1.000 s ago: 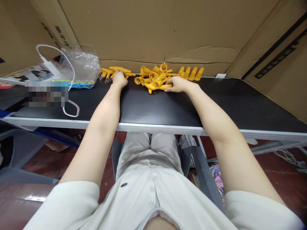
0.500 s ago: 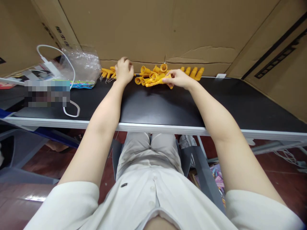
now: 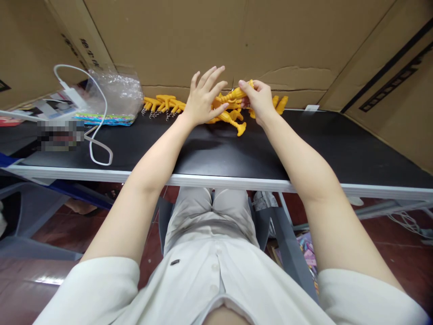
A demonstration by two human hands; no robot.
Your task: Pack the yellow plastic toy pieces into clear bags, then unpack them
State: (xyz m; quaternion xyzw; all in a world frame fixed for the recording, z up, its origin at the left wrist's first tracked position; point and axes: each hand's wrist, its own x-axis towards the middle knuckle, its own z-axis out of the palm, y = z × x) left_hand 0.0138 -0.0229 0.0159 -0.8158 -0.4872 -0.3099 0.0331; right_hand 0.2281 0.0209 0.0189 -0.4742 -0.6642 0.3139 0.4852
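Observation:
My left hand (image 3: 204, 97) is spread open over the pile in the middle of the tabletop, its fingers stretched up and hiding part of it. My right hand (image 3: 260, 100) pinches a yellow plastic corkscrew sleeve (image 3: 234, 94), held tilted just above the pile. Beneath lie more yellow corkscrew parts (image 3: 233, 121), one with its knobbed end toward me. Left of my left hand is a row of yellow T-shaped corkscrew handles (image 3: 165, 100) with metal spirals pointing toward me. Several more yellow pieces (image 3: 281, 104) stick out behind my right wrist.
A clear plastic bag (image 3: 117, 92) lies at the back left on colourful flat packs (image 3: 104, 119). A white cable (image 3: 107, 153) loops near the front left. Cardboard (image 3: 203, 40) walls in the black tabletop (image 3: 233, 158), which has a metal front edge (image 3: 230, 181).
My left hand has moved right from the T-handles to the pile and spread its fingers. My right hand has risen slightly with a sleeve, and the pieces in the pile have shifted.

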